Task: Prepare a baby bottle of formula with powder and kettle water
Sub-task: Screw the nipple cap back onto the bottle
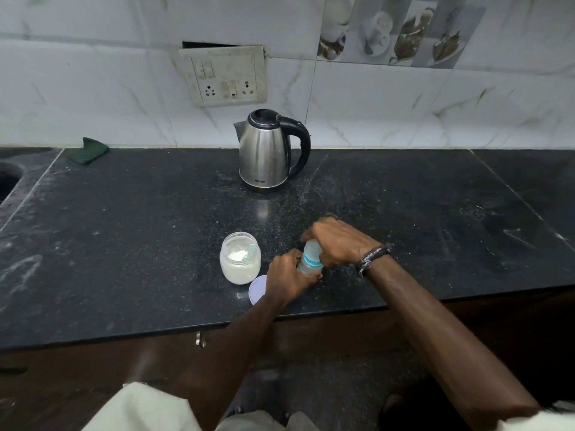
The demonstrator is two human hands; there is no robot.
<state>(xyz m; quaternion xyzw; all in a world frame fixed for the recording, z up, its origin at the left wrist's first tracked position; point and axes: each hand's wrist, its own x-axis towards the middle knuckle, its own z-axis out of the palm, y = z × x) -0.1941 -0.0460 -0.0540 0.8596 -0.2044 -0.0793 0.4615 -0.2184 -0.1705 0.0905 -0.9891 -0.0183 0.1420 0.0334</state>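
Note:
A clear baby bottle [309, 263] with a blue ring stands near the counter's front edge. My left hand [287, 279] grips its lower body. My right hand [337, 242] is closed over its cap from above. Left of the bottle stands an uncapped glass jar [240, 262] of white powder with a pale scoop inside. The jar's lilac lid [257, 289] lies flat in front of it, partly under my left wrist. A steel kettle [267, 150] with a black handle and closed lid stands at the back of the black counter [124, 244].
A green cloth [88, 150] lies at the back left against the wall. A sink opening [7, 178] sits at the far left edge. A switch and socket plate [225, 75] hangs on the tiled wall above the kettle. Dark cabinet fronts run under the counter.

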